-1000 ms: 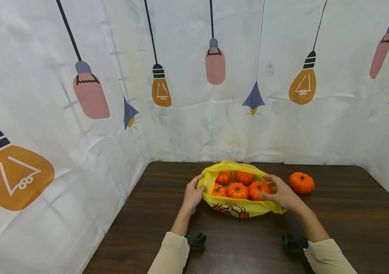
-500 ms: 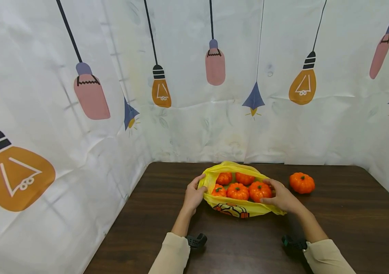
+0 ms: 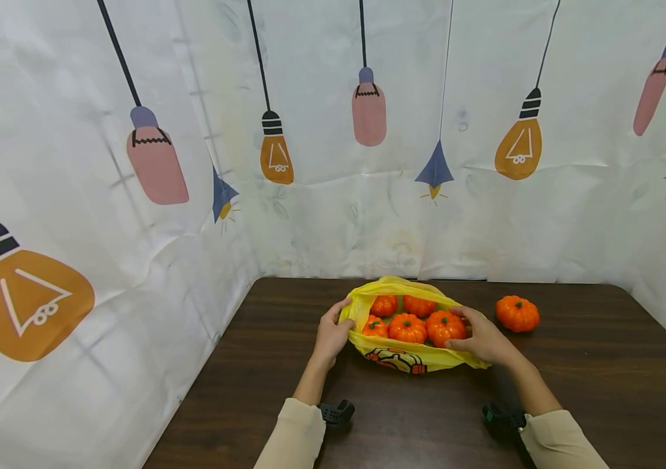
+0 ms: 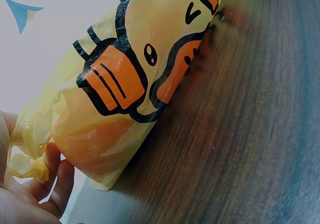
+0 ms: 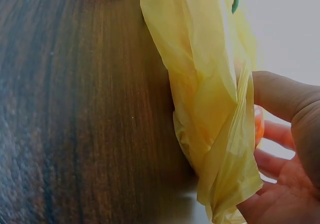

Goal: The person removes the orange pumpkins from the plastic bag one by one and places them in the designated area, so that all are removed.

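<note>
A yellow plastic bag (image 3: 446,357) with a printed cartoon duck lies on its side, its mouth spread wide. Several small orange pumpkins (image 3: 407,327) show inside it. At the bag's left end my left hand (image 3: 329,336) grips the rim; its curled fingers appear beside the gathered plastic (image 4: 29,165) in the left wrist view. My right hand (image 3: 489,340) holds the right end, thumb against the front rim and fingers at the far side. In the right wrist view, a bit of orange pumpkin (image 5: 258,125) peeks out between that thumb and the fingers.
One more orange pumpkin (image 3: 517,314) sits on the dark wooden table (image 3: 415,423), to the right of the bag. Behind the table hangs a white cloth (image 3: 321,221) printed with lamps. Each wrist wears a dark band-mounted device (image 3: 337,413).
My right hand has come down slightly at the bag's right end, and the rim there sits a little lower. The left hand and the pumpkins stay in place.
</note>
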A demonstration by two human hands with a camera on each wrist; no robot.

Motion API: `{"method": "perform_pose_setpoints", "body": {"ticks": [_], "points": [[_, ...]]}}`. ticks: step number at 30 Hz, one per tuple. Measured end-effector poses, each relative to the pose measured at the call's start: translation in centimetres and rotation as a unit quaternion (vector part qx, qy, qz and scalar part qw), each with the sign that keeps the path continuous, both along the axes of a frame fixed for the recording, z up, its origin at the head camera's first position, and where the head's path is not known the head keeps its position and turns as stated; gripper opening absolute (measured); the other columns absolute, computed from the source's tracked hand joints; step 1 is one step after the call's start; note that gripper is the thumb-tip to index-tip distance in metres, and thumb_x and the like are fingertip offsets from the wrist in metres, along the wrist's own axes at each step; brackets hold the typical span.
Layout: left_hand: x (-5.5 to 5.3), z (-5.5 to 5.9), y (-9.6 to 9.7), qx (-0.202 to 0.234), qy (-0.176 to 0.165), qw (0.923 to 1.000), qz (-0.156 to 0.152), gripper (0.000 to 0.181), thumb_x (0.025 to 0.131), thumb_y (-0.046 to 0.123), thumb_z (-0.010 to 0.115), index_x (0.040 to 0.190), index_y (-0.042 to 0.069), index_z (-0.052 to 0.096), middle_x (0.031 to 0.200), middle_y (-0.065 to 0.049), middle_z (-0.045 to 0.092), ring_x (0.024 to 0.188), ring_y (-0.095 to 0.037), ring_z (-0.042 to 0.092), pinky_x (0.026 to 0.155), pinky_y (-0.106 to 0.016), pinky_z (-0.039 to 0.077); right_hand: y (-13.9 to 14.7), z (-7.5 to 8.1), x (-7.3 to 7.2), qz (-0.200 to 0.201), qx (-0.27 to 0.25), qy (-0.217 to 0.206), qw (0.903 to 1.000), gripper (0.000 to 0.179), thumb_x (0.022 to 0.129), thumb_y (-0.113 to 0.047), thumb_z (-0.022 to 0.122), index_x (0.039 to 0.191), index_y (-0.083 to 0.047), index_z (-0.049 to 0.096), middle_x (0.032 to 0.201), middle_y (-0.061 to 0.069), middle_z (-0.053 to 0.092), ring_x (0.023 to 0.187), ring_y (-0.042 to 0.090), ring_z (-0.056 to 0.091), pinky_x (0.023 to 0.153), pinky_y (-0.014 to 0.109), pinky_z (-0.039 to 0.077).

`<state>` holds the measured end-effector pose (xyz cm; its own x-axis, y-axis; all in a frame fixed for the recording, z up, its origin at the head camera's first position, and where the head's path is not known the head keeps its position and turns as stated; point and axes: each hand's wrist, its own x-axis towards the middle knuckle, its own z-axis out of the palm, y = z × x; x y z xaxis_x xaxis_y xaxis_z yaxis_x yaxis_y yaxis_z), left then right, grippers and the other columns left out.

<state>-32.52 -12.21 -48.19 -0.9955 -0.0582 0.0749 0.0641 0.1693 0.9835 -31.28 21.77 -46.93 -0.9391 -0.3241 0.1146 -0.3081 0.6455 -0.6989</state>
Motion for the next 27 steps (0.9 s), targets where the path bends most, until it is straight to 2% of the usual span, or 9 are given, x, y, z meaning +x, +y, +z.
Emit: {"method": "perform_pose_setpoints", "body": {"ticks": [16,17,27], "points": [[-0.3,0.0,-0.2,-0.003,0.002,1.0,-0.002,0.052,0.094,0.006,0.059,0.144,0.019,0.06,0.154,-0.015,0.05,0.13,-0.031,0.056,0.101,-0.044,0.053,0.1,0.4,0.0,-0.026,-0.016,0.021,0.9993,0.081,0.088,-0.033,0.081,0.151,0.0,0.042,0.152,0.03,0.044,0.13,0.051,0.051,0.097,0.06,0.051],[0.0,0.4,-0.1,-0.003,0.001,1.0,-0.003,0.052,0.094,0.005,0.058,0.145,0.017,0.059,0.154,-0.016,0.05,0.13,-0.032,0.056,0.101,-0.045,0.053,0.1,0.5,0.0,-0.028,-0.017,0.024,0.9992,0.081,0.088,-0.033,0.081,0.151,-0.001,0.042,0.152,0.029,0.043,0.129,0.051,0.051,0.097,0.06,0.051],[-0.3,-0.1,-0.2,0.003,-0.003,1.0,0.002,0.053,0.095,0.006,0.059,0.147,0.017,0.057,0.151,-0.02,0.052,0.127,-0.033,0.058,0.099,-0.046,0.053,0.0,1.5,0.3,-0.042,-0.031,0.041,0.9978,0.082,0.088,-0.032,0.081,0.153,-0.004,0.039,0.153,0.028,0.041,0.129,0.052,0.051,0.097,0.062,0.051]]}}
